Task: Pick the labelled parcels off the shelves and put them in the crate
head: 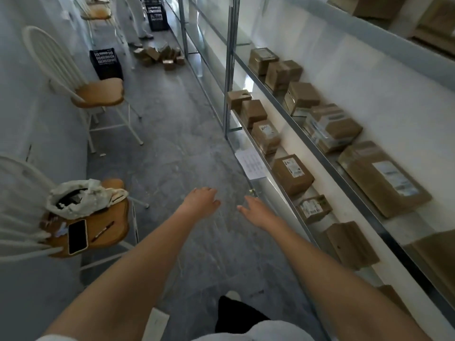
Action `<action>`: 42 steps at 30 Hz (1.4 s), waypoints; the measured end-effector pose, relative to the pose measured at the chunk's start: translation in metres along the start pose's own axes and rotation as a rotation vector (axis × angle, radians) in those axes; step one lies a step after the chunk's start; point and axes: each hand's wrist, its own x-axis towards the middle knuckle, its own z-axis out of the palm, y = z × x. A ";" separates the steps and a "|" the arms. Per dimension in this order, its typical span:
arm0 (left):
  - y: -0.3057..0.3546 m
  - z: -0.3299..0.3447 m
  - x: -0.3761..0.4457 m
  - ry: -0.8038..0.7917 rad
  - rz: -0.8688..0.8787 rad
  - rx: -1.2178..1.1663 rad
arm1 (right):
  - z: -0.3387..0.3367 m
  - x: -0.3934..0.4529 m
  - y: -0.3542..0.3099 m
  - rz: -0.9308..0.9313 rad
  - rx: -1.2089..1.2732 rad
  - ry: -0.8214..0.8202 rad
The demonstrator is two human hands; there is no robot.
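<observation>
Brown cardboard parcels line the metal shelves (278, 193) on my right. On the lower shelf a parcel with a white label (292, 174) sits just right of my hands, and a smaller labelled one (312, 208) lies nearer me. The upper shelf carries a large labelled parcel (384, 177) and several more. A black crate (106, 63) stands on the floor far ahead on the left. My left hand (200, 201) and my right hand (253, 210) are stretched out over the aisle floor, palms down, fingers apart, holding nothing.
A chair (98, 93) stands at the left wall. A nearer chair (105, 232) carries a phone, a pen and a white bag. Loose boxes (160, 55) lie on the floor ahead, by a second crate (157, 17) and a person's legs. A paper sheet (251, 163) hangs from the shelf edge.
</observation>
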 end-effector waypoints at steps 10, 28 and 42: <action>-0.084 -0.071 0.132 0.027 -0.092 -0.028 | -0.073 0.171 -0.066 -0.067 -0.094 -0.051; -0.249 -0.208 0.366 -0.070 -0.078 -0.019 | -0.153 0.432 -0.186 0.055 0.026 -0.071; -0.199 -0.337 0.656 -0.046 0.124 -0.090 | -0.319 0.642 -0.163 0.153 0.287 0.164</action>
